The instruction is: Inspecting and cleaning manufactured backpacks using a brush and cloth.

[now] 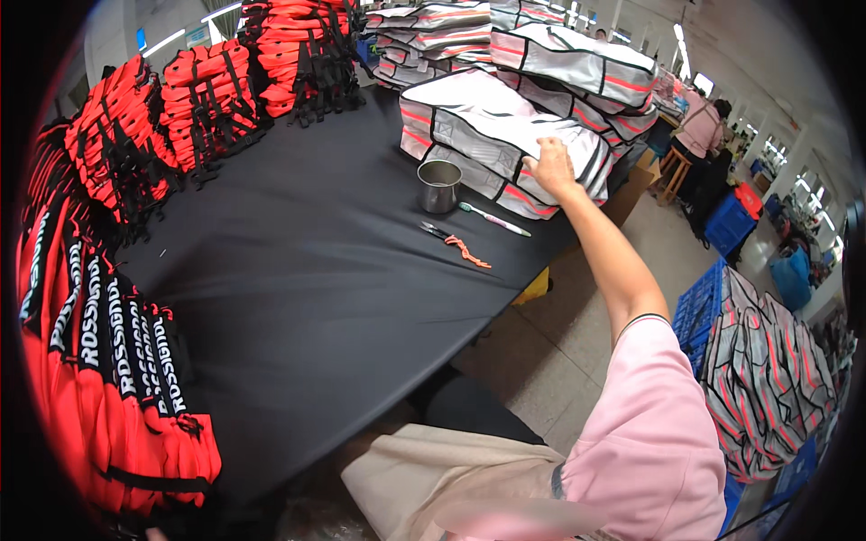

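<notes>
My right hand (552, 169) reaches forward over the nearest white bag (492, 122), which has black trim and bright pink-red stripes. Thumb and fingers are apart, and the hand rests on or just above the bag's right part; contact is hard to make out. Close by on the black-covered table (298, 270) stand a metal cup (439, 187) and, beside it, a slim white-and-green pen-like stick (494, 218). Small thread snips (435, 232) with a knotted orange cord (467, 252) lie nearer. Of my left hand (156, 535), only a sliver shows at the bottom edge, its fingers hidden.
More white bags (577, 59) are piled behind. Stacks of red-and-black strapped goods (203, 104) line the table's far left; red pieces with black lettered bands (135, 406) lie along the near left. A blue crate (699, 311) beside bundled grey bags (767, 379) stands right. Another person (702, 126) is farther off.
</notes>
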`<move>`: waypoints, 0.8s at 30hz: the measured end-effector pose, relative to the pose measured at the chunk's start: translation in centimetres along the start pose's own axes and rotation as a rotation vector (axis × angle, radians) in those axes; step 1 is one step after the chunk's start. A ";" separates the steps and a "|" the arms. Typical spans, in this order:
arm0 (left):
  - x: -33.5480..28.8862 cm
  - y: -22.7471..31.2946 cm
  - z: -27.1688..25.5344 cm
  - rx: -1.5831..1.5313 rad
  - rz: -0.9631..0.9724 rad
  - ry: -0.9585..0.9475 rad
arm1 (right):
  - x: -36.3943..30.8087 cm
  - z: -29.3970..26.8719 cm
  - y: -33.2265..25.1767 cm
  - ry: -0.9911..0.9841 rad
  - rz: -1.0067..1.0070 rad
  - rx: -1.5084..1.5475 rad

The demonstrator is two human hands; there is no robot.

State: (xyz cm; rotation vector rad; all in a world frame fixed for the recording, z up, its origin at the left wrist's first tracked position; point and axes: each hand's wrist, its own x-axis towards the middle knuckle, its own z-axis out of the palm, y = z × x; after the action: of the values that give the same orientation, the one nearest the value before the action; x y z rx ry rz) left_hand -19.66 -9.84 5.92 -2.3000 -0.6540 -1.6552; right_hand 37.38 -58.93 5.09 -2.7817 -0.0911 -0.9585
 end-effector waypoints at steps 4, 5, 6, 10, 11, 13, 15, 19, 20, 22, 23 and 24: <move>-6.2 5.1 1.9 -0.398 -0.134 -0.444 | 2.9 2.8 -0.2 -0.250 0.068 -0.044; -6.7 6.5 2.3 -0.385 -0.152 -0.534 | 3.3 3.3 -0.4 -0.384 0.102 -0.094; -6.8 7.1 3.1 -0.421 -0.125 -0.575 | 3.4 4.1 -0.2 -0.364 0.071 -0.120; -5.5 9.9 4.9 -0.475 -0.147 -0.686 | 3.9 5.0 0.8 -0.207 0.217 -0.024; -5.3 10.2 5.4 -0.470 -0.150 -0.685 | 4.2 4.5 1.2 -0.169 0.247 0.016; -5.3 10.6 6.5 -0.547 -0.129 -0.662 | 4.9 3.0 1.7 -0.071 0.293 0.073; -5.3 11.3 7.2 -0.597 -0.131 -0.650 | 6.0 1.2 2.8 -0.017 0.392 0.175; -6.7 12.2 7.9 -0.698 -0.192 -0.854 | 8.0 -3.6 5.9 0.228 0.459 0.307; -6.4 12.3 6.8 -0.732 -0.199 -0.868 | 8.2 -5.0 4.5 0.188 0.448 0.348; -7.0 15.1 8.3 -0.877 -0.143 -0.660 | 8.1 -8.4 5.7 0.327 0.441 0.315; -7.1 15.3 8.3 -0.880 -0.155 -0.646 | 7.9 -10.1 5.4 0.359 0.441 0.338; -7.2 15.6 8.3 -0.925 -0.116 -0.670 | 7.9 -11.8 6.2 0.377 0.378 0.381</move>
State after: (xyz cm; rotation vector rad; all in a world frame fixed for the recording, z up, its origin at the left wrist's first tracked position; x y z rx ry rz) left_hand -7.07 -21.37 -2.53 -3.6045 -0.0830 -1.3543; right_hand 37.28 -67.44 17.99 -2.1323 0.2690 -1.1910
